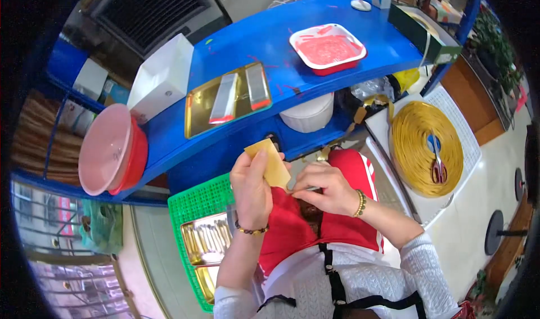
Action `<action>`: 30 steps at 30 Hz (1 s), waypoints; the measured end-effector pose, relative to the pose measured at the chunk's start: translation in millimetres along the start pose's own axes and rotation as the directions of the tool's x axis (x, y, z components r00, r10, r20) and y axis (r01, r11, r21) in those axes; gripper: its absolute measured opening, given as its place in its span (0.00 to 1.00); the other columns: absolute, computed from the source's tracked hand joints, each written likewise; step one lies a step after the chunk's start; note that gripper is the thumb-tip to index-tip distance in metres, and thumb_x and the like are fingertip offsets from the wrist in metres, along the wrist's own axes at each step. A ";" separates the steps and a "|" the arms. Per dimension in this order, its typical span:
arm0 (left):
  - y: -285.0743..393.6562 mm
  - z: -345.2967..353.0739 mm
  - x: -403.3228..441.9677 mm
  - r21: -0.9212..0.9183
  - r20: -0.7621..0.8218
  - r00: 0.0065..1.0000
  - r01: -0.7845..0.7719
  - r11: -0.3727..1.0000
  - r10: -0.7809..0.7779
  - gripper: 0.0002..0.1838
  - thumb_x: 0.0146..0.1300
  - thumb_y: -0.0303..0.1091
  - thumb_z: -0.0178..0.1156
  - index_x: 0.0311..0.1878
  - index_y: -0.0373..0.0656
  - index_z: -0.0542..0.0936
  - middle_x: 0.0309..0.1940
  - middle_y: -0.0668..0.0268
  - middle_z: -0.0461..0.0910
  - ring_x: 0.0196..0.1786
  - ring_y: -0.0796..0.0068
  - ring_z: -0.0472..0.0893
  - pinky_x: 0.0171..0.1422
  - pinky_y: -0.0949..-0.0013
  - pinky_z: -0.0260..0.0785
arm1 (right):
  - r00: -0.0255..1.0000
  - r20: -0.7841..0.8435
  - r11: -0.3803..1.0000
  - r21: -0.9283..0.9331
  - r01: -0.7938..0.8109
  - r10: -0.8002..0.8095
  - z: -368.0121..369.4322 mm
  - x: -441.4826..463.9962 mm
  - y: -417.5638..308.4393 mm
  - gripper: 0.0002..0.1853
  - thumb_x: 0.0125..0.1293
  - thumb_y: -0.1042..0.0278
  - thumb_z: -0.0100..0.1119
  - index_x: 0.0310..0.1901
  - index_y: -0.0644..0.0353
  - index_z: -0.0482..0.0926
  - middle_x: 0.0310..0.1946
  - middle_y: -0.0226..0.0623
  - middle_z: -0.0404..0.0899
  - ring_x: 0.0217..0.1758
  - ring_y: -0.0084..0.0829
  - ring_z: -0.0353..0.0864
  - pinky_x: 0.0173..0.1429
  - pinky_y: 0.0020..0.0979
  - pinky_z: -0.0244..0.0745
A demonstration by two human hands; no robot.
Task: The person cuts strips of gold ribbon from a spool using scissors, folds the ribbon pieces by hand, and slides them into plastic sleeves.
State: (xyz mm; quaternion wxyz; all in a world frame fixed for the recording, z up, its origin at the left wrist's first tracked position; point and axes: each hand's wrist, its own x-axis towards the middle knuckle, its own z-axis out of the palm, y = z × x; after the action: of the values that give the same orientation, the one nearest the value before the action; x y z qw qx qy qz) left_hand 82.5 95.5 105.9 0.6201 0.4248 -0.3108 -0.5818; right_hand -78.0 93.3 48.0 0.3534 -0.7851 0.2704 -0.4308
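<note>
My left hand [252,181] is closed on a flat tan-yellow piece [269,163], with the thumb pressed on its face. My right hand [331,188] pinches a thin, metal-looking tool [306,189] at the lower corner of that piece. Most of the tool is hidden by the fingers, so its kind is unclear. Both hands are above my lap, over red cloth [281,218]. Below my left hand, a green plastic basket [183,206] holds a gold tray [197,261] with several slim, pale-and-gold pieces.
On the blue table [236,43] are a gold tray [197,102] with two grey strips, a red-and-white dish [329,49] of red paste and a white box [163,74]. Pink basins [107,150] stand left. Scissors [437,164] lie on a gold strap coil [408,145] at right.
</note>
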 end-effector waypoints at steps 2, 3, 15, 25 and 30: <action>-6.7 -12.2 4.8 -0.010 -0.003 1.000 0.011 1.000 -0.011 0.08 0.65 0.30 0.52 0.42 0.36 0.75 0.32 0.60 0.80 0.30 0.73 0.80 0.35 0.73 0.73 | 0.998 -0.056 0.999 -0.027 0.030 -0.032 -0.9 5.3 -12.2 0.06 0.48 0.71 0.66 0.28 0.58 0.79 0.33 0.35 0.77 0.40 0.35 0.75 0.45 0.34 0.67; -15.3 -21.7 9.1 -0.004 0.033 0.999 0.022 1.000 -0.022 0.08 0.64 0.29 0.52 0.42 0.37 0.76 0.33 0.63 0.79 0.32 0.76 0.79 0.37 0.74 0.72 | 0.994 -0.079 0.995 -0.077 0.063 -0.069 -3.2 7.9 -17.5 0.06 0.47 0.72 0.67 0.28 0.59 0.80 0.33 0.36 0.77 0.41 0.36 0.76 0.45 0.34 0.67; -56.6 -45.9 16.5 0.014 0.263 0.958 0.113 0.993 -0.113 0.16 0.66 0.33 0.50 0.54 0.34 0.71 0.47 0.62 0.75 0.51 0.73 0.74 0.55 0.70 0.66 | 0.992 -0.123 0.999 0.023 0.029 -0.025 -16.7 18.2 -4.9 0.04 0.51 0.73 0.65 0.28 0.60 0.80 0.37 0.35 0.79 0.47 0.35 0.77 0.51 0.35 0.68; -58.1 -26.2 15.7 0.188 0.608 0.781 0.032 0.982 -0.142 0.20 0.59 0.27 0.59 0.55 0.36 0.69 0.46 0.70 0.73 0.47 0.83 0.73 0.49 0.76 0.68 | 0.977 -0.177 0.977 0.194 -0.084 0.119 -17.1 18.6 -1.9 0.04 0.55 0.75 0.62 0.26 0.62 0.77 0.33 0.37 0.78 0.47 0.33 0.75 0.51 0.32 0.69; -64.9 -16.0 15.8 0.243 0.562 0.815 0.001 0.970 -0.141 0.11 0.66 0.32 0.51 0.47 0.36 0.73 0.35 0.69 0.76 0.39 0.82 0.75 0.44 0.77 0.68 | 0.973 -0.207 0.986 0.155 -0.065 0.097 -18.5 14.3 5.9 0.15 0.52 0.70 0.67 0.40 0.61 0.74 0.45 0.40 0.74 0.51 0.31 0.73 0.55 0.32 0.67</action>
State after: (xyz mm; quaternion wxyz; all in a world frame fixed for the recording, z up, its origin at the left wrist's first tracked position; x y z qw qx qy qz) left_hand 68.9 85.0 39.4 0.4211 0.3098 -0.5327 -0.6655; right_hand -87.8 73.3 57.3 0.3967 -0.6941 0.3062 -0.5169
